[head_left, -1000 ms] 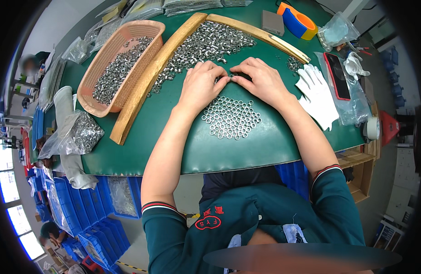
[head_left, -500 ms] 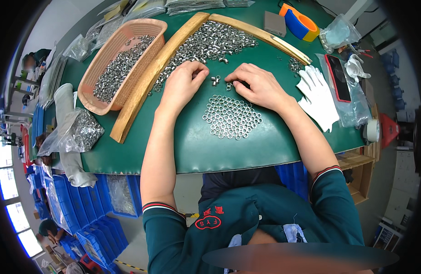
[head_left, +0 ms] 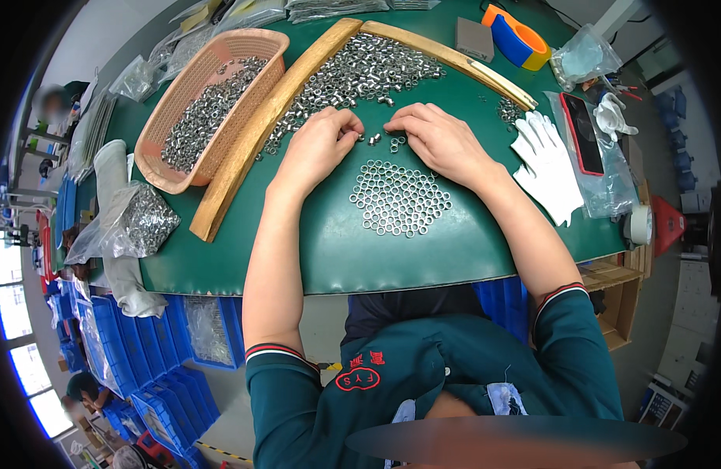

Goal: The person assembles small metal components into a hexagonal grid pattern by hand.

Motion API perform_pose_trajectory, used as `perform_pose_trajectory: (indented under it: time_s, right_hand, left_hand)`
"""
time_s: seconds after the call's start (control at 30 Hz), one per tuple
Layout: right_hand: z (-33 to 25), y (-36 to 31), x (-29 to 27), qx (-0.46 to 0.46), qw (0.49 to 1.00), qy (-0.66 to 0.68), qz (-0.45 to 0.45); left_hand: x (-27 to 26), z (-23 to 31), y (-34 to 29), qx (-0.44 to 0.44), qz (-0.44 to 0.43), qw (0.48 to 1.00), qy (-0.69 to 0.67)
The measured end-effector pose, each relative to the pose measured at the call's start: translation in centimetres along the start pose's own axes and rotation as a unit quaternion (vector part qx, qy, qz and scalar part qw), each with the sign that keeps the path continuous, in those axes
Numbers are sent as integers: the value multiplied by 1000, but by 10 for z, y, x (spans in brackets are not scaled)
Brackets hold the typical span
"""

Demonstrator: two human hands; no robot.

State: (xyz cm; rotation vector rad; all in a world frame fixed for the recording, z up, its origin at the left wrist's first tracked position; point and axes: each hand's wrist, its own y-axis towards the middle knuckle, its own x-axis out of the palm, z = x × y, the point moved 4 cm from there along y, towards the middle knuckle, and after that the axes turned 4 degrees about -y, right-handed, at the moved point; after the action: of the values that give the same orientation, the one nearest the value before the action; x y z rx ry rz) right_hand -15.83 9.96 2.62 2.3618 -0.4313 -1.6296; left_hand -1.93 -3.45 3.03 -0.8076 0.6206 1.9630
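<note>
My left hand [head_left: 321, 143] is closed in a pinch, with a small shiny metal ring [head_left: 361, 137] at the tips of its thumb and index finger. Just right of it lie a couple of loose rings [head_left: 374, 140] on the green table. My right hand [head_left: 442, 138] hovers over the table with thumb and fingers apart, nothing visible between them. By its thumb are a few more rings [head_left: 396, 145]. Nearer to me, many rings lie flat in a single-layer patch [head_left: 401, 198]. Beyond both hands spreads a heap of metal rings [head_left: 360, 70].
Two wooden strips [head_left: 255, 148] border the heap in a V. Left stand a pink basket [head_left: 153, 160] of metal parts and a filled plastic bag [head_left: 151, 223]. To the right lie a white glove [head_left: 549, 168], a red-edged phone [head_left: 581, 134] and a tape dispenser [head_left: 519, 43].
My left hand has moved slightly right, and a ring now shows at its fingertips. My right fingers have lifted off the rings beside them, leaving these on the table.
</note>
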Motion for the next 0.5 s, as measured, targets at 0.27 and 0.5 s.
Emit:
perform_pose_trajectory:
  time_s: [0.27,0.5]
  right_hand:
    - [-5,1,3,-36,999,4,-11]
    - [0,0,3,-2,1000,-14,4]
  left_hand:
    - [-1,3,0,11,0,999,-31]
    - [7,7,0,40,-4,999,29]
